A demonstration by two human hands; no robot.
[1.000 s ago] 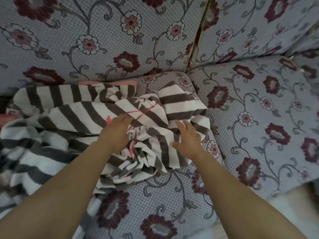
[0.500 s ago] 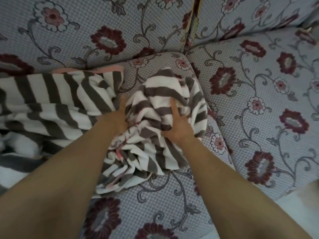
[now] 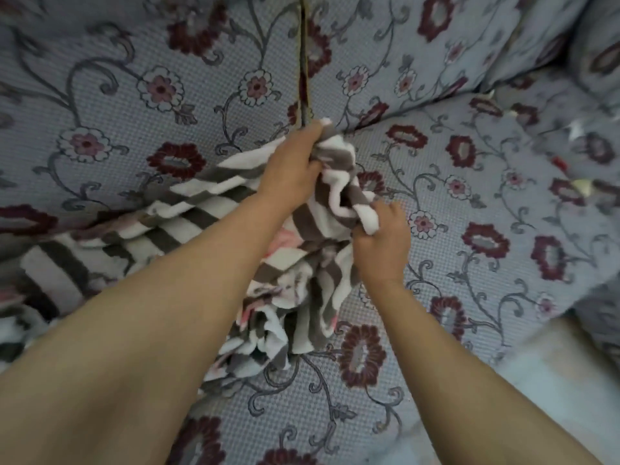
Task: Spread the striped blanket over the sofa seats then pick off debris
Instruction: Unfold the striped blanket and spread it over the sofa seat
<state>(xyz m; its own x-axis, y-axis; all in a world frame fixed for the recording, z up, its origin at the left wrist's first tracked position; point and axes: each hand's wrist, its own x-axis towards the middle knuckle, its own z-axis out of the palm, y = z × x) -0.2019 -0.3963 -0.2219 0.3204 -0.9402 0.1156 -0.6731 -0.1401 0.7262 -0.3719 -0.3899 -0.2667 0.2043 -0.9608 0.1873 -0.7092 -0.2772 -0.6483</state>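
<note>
Floral upholstery fills nearly everything around me: the sofa (image 3: 469,203) is grey-blue with dark red blooms and curling vines, its seat cushions spreading near and right, its back cushions rising on the far side with a vertical seam (image 3: 303,62) between two of them. A few small pale and red scraps (image 3: 582,186) lie on the seat cushion far to the right, well apart from my hands; they are too blurred to identify. A strip of pale floor (image 3: 553,380) shows at the near right, below the cushion edge. Nothing lies between my hands and the cloth. The striped blanket (image 3: 188,216), white with grey-brown bands and touches of pink, runs as a long bunched mass from the left edge toward the middle, its long axis rising slightly from left to right, and ends in a crumpled gather that hangs down onto the seat cushion between my forearms. My left hand (image 3: 292,169) is closed around the far end of that gather, close to the seam in the back cushions, with fabric bulging out past my fingers. My right hand (image 3: 380,239) sits nearer and to the right, fist closed on a rolled white edge of the same bunch. The two hands are near each other, with folds of cloth between them.
</note>
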